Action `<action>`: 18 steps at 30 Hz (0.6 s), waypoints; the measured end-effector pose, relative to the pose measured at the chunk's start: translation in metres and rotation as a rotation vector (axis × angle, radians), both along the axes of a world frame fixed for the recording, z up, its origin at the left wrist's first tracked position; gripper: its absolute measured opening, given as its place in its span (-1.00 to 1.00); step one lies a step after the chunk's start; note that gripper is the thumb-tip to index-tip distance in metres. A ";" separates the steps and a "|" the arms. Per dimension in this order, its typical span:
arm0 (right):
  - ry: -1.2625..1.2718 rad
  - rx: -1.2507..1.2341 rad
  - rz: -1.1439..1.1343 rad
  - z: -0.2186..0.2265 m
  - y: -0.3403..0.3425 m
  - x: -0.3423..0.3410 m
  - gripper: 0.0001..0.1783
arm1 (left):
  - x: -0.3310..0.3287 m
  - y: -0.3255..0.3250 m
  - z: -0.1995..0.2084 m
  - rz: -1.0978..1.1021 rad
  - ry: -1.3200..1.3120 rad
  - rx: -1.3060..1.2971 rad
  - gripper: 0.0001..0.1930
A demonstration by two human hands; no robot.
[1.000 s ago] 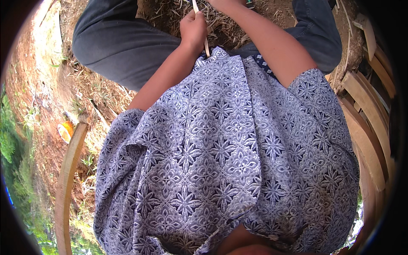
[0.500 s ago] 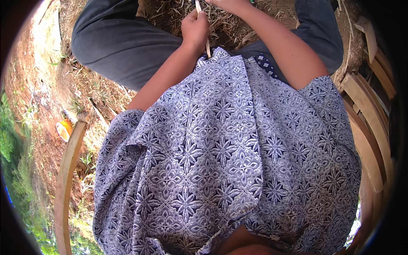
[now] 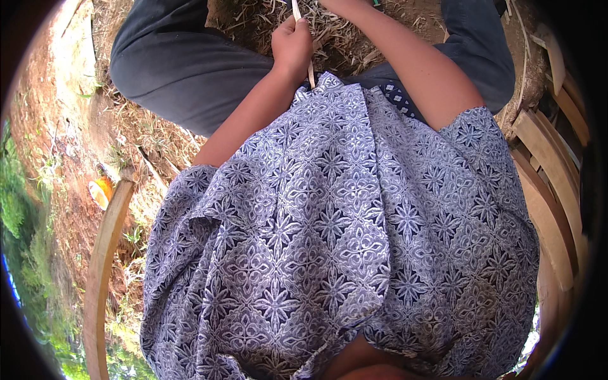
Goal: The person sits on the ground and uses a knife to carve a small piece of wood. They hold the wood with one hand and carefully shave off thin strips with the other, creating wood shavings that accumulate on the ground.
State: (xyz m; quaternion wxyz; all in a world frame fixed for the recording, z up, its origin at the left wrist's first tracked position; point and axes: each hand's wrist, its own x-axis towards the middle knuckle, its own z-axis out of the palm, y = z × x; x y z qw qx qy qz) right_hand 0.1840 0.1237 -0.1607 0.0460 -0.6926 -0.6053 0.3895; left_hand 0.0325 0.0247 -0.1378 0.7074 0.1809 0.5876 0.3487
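gripping a thin pale strip of split bamboo [image 3: 310,66], the left hand [image 3: 292,44] is curled shut around it at the top middle of the view, just above the hem of a blue and white patterned shirt [image 3: 342,234]. the strip runs up from the shirt's edge through the fist and on to the top rim. the right hand [image 3: 339,5] is mostly cut off by the top rim, so i cannot tell whether it is open or closed. dark grey trousers [image 3: 183,69] cover the bent knees on either side. dry straw and shavings [image 3: 351,41] lie between the legs. curved pale wooden slats [image 3: 544,164] stand at the right, another curved wooden strip [image 3: 101,266] at the left on reddish bare soil [image 3: 60,126].
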 end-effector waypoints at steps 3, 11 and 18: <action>0.014 0.015 0.092 0.004 -0.004 0.002 -0.71 | 0.001 -0.001 -0.002 -0.001 0.005 0.003 -0.81; -0.212 -0.081 0.066 0.028 0.007 -0.027 -0.69 | 0.003 0.001 -0.001 -0.005 0.061 0.012 -0.81; -0.135 -0.145 0.027 0.036 0.017 -0.022 -0.69 | 0.000 0.002 -0.001 -0.005 0.018 0.026 -0.82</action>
